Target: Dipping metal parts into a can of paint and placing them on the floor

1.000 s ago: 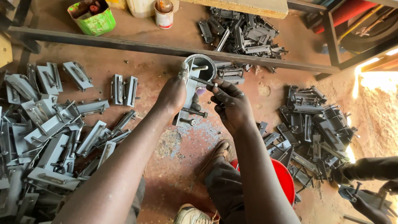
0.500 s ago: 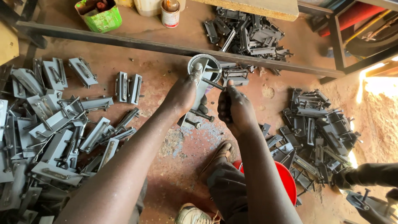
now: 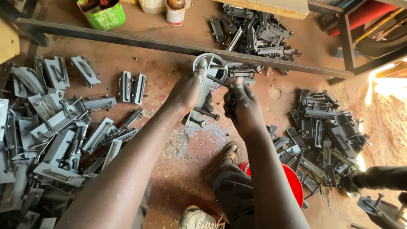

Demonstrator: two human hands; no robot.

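Daylight is pouring in from the right edge, blowing out a patch of the sandy ground point(image 3: 388, 91) to near white and glaring along the metal frame point(image 3: 364, 59) beside it. The rest of the reddish floor point(image 3: 190, 144) is sitting in soft, even light with weak, diffuse shadows. The wide lens is bending the long steel bar point(image 3: 127, 39) slightly. Focus is holding sharp mid-frame, while the forearms at the bottom edge are blurring a little

metal brackets point(image 3: 55, 123) left, bracket pile point(image 3: 326, 127) right, steel bar point(image 3: 127, 40) ahead
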